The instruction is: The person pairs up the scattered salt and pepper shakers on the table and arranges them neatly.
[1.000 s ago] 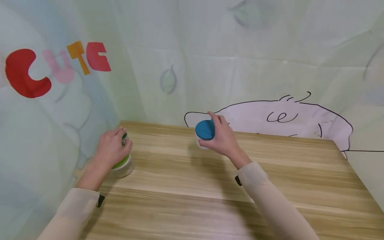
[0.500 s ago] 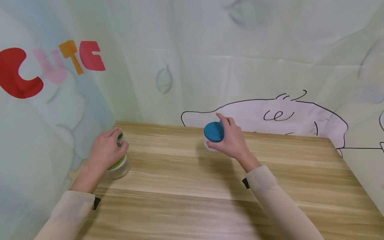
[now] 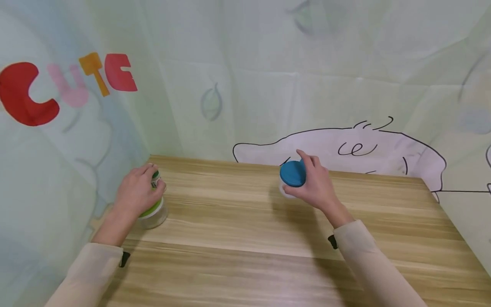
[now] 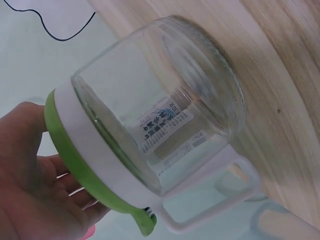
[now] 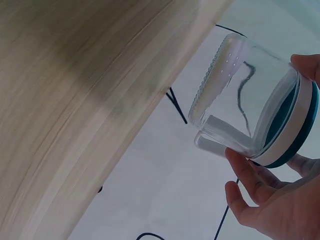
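Note:
My left hand [image 3: 138,189] is over a clear glass jar [image 4: 150,100] at the table's left edge. Its thumb and fingers grip the rim of the jar's lime-green lid [image 4: 75,155]. The jar has a white collar, a pale handle [image 4: 210,205] and a printed label, and its base is on the wood. A small dark-green top [image 3: 155,175] shows beside the fingers; what it belongs to is mostly hidden. My right hand [image 3: 312,181] grips a clear jar [image 5: 240,95] by its blue lid [image 3: 293,173]. This jar has a handle and looks raised above the table.
The wooden table [image 3: 230,238] meets a printed cloth backdrop [image 3: 184,98] at its back and left sides. A glass base [image 4: 235,185] shows through the left jar's handle.
My right hand has carried the blue-lidded jar to the right and slightly nearer. My left hand keeps its grip on the green-lidded jar in about the same place.

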### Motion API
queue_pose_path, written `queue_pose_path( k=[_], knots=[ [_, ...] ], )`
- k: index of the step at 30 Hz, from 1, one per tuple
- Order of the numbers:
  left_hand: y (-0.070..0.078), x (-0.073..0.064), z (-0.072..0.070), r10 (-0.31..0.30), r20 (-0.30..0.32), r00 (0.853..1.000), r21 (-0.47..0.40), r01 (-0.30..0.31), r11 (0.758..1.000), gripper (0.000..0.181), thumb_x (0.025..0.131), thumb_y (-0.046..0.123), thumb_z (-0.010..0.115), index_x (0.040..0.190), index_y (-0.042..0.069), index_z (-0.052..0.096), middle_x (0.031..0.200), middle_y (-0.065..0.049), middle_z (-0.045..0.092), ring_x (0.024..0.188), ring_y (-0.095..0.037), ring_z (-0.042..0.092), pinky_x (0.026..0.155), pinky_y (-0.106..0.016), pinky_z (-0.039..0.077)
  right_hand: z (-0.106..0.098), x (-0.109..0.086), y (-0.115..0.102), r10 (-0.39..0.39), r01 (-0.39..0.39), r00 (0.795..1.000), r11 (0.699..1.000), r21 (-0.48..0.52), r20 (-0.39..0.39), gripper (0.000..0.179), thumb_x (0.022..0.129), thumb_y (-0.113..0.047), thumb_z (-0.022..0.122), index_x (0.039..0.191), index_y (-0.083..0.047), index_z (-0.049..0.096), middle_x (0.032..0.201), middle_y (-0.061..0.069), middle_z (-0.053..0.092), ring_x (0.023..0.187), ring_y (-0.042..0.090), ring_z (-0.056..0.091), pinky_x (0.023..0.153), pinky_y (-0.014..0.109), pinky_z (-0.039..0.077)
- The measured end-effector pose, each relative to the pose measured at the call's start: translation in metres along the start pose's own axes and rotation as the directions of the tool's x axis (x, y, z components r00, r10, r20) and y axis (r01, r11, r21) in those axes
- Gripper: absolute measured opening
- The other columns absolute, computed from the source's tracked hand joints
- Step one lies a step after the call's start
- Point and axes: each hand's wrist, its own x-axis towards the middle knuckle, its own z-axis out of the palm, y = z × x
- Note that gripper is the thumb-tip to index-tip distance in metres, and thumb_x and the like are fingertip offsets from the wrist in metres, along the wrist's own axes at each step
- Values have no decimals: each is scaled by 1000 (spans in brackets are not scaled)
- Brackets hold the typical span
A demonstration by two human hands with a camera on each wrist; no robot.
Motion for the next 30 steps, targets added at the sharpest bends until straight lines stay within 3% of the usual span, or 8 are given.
queue_pose_path(
  k=[17, 30],
  knots=[
    [2, 2, -2, -19, 50, 999, 14, 19, 1000, 49, 100, 19, 56, 135, -15, 60, 143, -39, 55, 130, -59, 52, 110, -68, 43, -17, -20, 37, 68, -69, 997, 996, -50, -24, 104, 82, -42, 86, 166, -16, 30, 151, 30, 43, 123, 57, 52, 94, 72, 52],
    [5, 2, -2, -26, 23, 999, 21, 25, 999, 49, 98, 18, 57, 133, -16, 62, 140, -39, 58, 128, -59, 54, 109, -68, 44, -23, -27, 53, 74, -76, 997, 995, -66, -39, 101, 82, -39, 87, 164, -12, 33, 146, 32, 44, 119, 58, 53, 92, 73, 52]
  ],
)
